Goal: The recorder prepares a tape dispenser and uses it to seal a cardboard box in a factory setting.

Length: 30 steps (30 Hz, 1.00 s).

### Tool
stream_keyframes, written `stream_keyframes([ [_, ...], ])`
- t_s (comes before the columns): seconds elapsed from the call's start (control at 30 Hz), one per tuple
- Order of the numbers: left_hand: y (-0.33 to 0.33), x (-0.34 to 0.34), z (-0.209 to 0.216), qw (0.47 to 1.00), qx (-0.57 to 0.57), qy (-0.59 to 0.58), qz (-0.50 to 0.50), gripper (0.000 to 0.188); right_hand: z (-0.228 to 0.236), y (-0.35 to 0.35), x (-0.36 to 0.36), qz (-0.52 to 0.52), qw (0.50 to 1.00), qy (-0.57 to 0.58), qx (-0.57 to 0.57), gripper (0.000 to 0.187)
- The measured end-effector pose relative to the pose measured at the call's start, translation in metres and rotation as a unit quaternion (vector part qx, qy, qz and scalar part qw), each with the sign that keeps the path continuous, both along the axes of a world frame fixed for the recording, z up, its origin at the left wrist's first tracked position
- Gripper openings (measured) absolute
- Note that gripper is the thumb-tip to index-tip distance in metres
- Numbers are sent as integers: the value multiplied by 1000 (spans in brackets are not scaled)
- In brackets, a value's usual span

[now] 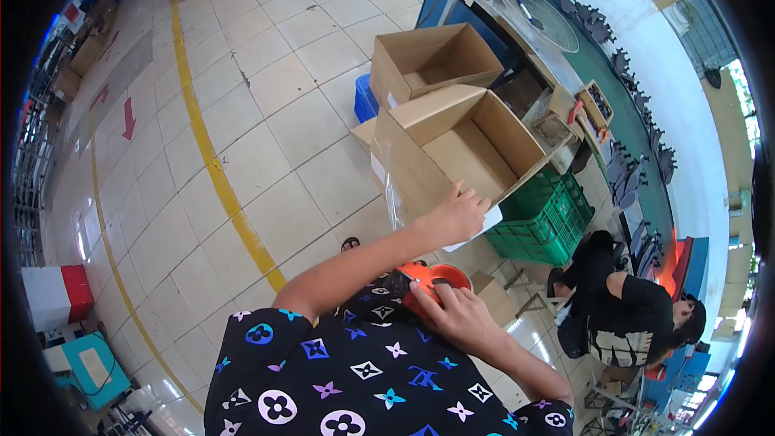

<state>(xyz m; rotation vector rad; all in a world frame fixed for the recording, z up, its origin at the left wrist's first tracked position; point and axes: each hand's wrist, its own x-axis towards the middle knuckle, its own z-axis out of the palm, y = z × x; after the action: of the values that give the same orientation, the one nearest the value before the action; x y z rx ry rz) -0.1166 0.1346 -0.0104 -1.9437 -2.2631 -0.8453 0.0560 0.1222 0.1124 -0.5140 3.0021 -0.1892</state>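
An upright cardboard box (420, 153) with its top open stands in front of me, a strip of clear tape (391, 194) hanging along its left side. My left hand (458, 216) is closed over the box's near edge, its fingers bent at the rim. A white piece (478, 230) shows just below that hand. Close to my body, my right hand (454, 313) is wrapped round an orange tape dispenser (418, 274). Its round orange part faces the box, and its underside is hidden by my fingers.
A second open cardboard box (436, 60) stands beyond, next to a blue crate (366, 99). A green crate (542, 222) sits to the right. A conveyor belt (638, 113) carries dark parts. A seated person (626, 315) is at the right. A yellow line (211, 161) crosses the floor.
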Motion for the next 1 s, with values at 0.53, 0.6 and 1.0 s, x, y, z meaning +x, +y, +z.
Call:
stream_keyframes([
  [0.53,-14,5,15,992,-37,-106,-48,32,-38,34,56,-397,898,-148,-121,53],
  [0.6,-22,10,25,995,-91,-38,0,33,-46,36,59,-360,910,-175,-108,34],
  [1.0,-45,66,-3,999,-42,20,20,29,-101,48,102,-205,976,-64,20,21],
])
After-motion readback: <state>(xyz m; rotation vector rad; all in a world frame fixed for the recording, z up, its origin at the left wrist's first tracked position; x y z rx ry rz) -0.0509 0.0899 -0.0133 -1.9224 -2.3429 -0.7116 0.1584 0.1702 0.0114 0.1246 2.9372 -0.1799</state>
